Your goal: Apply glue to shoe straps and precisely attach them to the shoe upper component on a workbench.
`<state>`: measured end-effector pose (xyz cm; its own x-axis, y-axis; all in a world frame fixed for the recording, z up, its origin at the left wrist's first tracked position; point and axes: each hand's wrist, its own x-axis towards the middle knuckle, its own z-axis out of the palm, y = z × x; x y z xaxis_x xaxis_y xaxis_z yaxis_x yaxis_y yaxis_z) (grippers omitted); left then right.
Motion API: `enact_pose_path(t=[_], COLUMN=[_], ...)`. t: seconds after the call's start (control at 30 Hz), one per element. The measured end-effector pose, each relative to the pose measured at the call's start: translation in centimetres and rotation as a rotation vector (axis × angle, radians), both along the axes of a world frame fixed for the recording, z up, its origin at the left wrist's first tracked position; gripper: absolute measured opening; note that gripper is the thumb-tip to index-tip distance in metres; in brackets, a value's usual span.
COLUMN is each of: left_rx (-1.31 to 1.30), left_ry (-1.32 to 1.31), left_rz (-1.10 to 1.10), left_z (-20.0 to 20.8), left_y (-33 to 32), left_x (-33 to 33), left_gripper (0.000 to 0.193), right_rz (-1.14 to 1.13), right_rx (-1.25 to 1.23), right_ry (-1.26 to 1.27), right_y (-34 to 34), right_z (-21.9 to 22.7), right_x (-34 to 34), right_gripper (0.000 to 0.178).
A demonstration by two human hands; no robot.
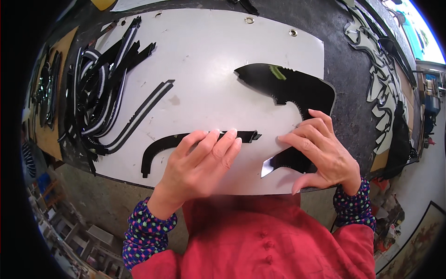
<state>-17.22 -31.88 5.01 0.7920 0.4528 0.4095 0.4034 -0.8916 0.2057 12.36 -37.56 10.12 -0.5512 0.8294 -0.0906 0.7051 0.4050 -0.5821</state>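
My left hand (199, 163) lies over a curved black strip (154, 151) on the white board. Its fingers are stretched out, with the tips along the strip's straight upper part, and the strip's notched right end pokes out past them. To the right, my right hand (327, 156) spans the narrow lower part of a large curved black panel (292, 86), thumb and fingers spread apart. The panel has a notched inner edge, a yellow-green mark on top and a pale pointed tip at its lower left. My right hand hides part of its lower half.
A tangled pile of black strips with white lines (100, 93) covers the board's left side; one curved strip (144, 111) reaches toward the middle. The white board (209, 56) has metal eyelets along its far edge. Several pale cut-out pieces (381, 93) lie along the right side.
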Motion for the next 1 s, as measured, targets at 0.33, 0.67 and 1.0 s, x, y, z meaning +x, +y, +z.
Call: enact_pose_path(t=[0.33, 0.67, 1.0], left_rx=[-0.031, -0.036, -0.015], left_ry=[0.018, 0.053, 0.09], left_rz=[-0.006, -0.018, 0.002], left_z=[0.0, -0.2, -0.2], left_y=[-0.7, -0.6, -1.1], left_x=[-1.5, -1.6, -1.8], left_gripper=[0.027, 0.031, 0.032], right_rz=[-0.142, -0.218, -0.354], right_rx=[0.025, -0.118, -0.096], right_ry=[0.194, 0.184, 0.092], right_y=[0.5, 1.1, 0.2], right_z=[-2.4, -1.3, -1.3], right_x=[-4.1, -4.3, -5.1], right_gripper=[0.023, 0.011, 0.007])
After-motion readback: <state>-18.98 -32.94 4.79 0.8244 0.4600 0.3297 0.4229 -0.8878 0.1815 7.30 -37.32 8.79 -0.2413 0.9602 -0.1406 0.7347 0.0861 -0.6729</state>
